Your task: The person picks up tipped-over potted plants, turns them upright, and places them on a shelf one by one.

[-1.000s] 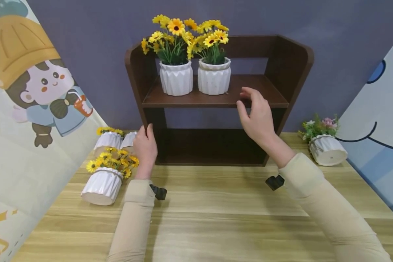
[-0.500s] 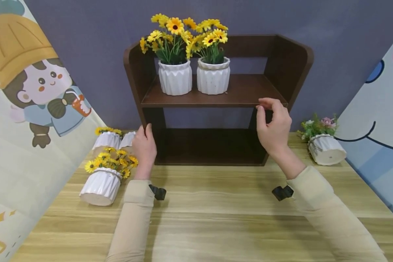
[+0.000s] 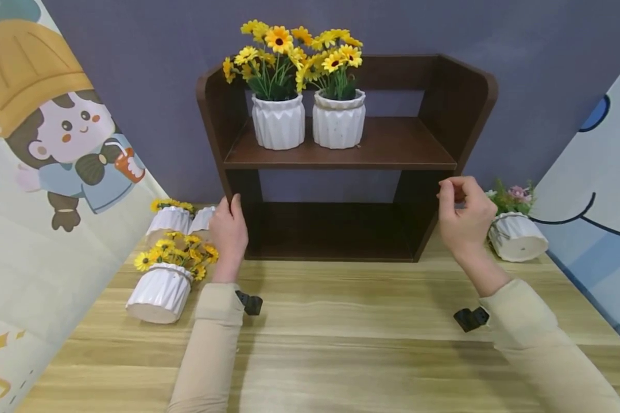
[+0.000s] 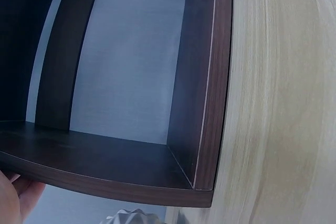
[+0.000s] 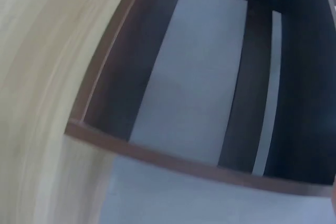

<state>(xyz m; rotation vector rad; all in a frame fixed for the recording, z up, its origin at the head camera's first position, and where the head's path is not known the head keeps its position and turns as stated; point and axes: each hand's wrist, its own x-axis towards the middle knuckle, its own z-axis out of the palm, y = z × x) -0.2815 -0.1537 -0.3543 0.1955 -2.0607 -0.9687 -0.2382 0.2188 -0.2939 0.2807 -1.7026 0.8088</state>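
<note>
A dark brown two-tier shelf (image 3: 341,166) stands at the back of the table. My left hand (image 3: 228,236) grips the front edge of its left side panel, and fingertips (image 4: 30,199) show outside that panel in the left wrist view. Near the right side panel, my right hand (image 3: 466,217) hangs in the air with loosely curled fingers and nothing visible in them. Two white pots of yellow flowers, a left one (image 3: 278,123) and a right one (image 3: 338,121), stand upright on the upper board's left half. In the right wrist view, the shelf's right panel (image 5: 173,162) crosses the lower part.
On the table (image 3: 330,338), left of the shelf, several white pots of yellow flowers lie tipped over; the nearest is the front pot (image 3: 161,292). A white pot (image 3: 518,236) with pink and white flowers lies tilted at right, partly behind my right hand.
My right hand has moved right and down, from in front of the upper board to beside the right panel, its fingers curling more. The left hand stays on the left panel.
</note>
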